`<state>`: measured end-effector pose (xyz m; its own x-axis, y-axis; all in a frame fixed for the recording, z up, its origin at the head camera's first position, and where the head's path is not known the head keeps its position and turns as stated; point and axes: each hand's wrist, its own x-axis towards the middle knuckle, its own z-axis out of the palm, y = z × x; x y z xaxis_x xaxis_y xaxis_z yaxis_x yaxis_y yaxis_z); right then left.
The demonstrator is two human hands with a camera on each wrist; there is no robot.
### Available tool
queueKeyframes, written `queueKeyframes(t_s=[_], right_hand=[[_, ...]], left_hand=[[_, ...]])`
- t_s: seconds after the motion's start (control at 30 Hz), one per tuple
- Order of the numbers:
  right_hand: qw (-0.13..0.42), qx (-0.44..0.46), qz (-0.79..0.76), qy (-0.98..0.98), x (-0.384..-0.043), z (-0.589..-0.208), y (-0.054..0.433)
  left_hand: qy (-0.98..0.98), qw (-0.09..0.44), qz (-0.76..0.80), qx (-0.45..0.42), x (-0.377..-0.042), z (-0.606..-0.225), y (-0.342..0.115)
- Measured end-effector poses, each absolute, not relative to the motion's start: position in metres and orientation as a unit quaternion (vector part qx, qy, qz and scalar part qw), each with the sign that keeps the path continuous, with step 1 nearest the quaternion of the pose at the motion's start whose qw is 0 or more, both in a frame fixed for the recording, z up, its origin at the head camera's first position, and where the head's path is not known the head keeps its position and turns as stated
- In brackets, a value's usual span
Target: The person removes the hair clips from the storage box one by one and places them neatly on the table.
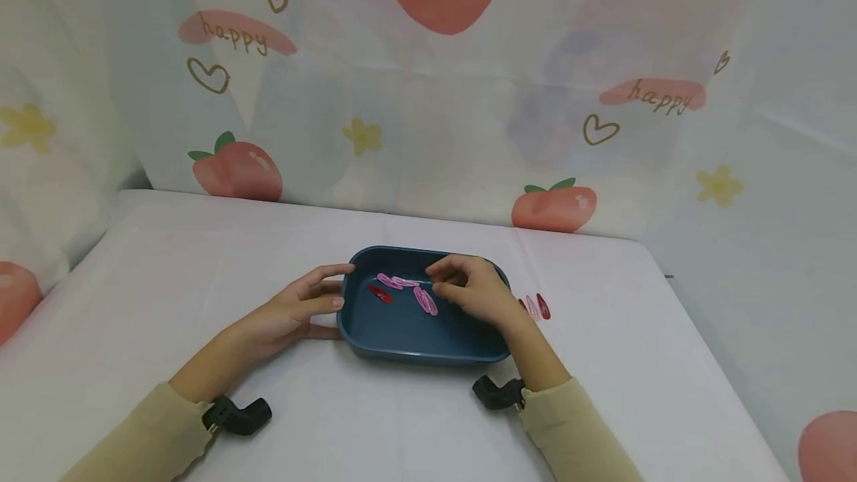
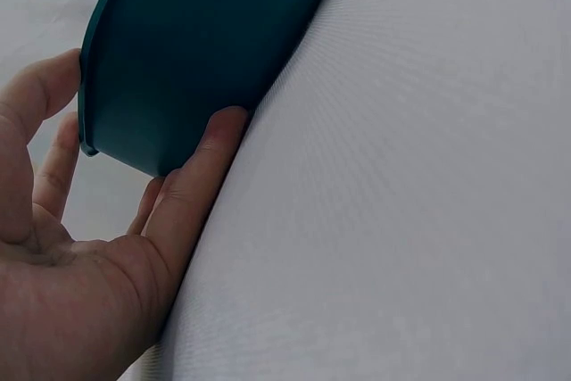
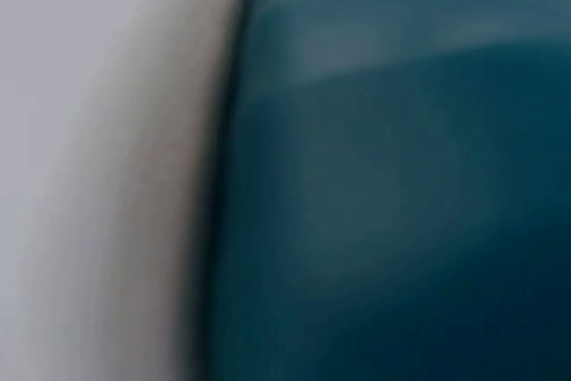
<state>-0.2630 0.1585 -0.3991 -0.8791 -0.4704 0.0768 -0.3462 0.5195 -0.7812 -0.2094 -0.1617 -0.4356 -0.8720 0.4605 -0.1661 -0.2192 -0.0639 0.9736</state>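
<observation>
A dark blue tray sits on the table with several hair clips inside. Pink clips lie near its middle, and a red clip is farther left. My left hand rests against the tray's left end; in the left wrist view its extended fingers touch the outer wall. Over the tray's right half, my right hand has bent fingers and thumb close together. Whether a clip is between its fingertips cannot be made out. The right wrist view is blurred and shows mostly the tray.
Right of the tray, a red clip and a pink clip lie on the white table, with another red one partly behind the right wrist. A printed cloth hangs behind the table.
</observation>
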Motion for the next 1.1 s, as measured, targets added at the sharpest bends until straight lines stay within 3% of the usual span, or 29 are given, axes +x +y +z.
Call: queueKeyframes(t_s=[0.43,1.1], right_hand=[[0.045,-0.247,-0.317,0.915,-0.2615,-0.4036,0.1551],[0.086,-0.247,-0.303,0.916,-0.2605,-0.4046,0.1544]], left_hand=[[0.647,0.234,0.72,0.094,-0.2096,-0.434,-0.1619],[0.646,0.234,0.72,0.095,-0.2093,-0.4341,-0.1621]])
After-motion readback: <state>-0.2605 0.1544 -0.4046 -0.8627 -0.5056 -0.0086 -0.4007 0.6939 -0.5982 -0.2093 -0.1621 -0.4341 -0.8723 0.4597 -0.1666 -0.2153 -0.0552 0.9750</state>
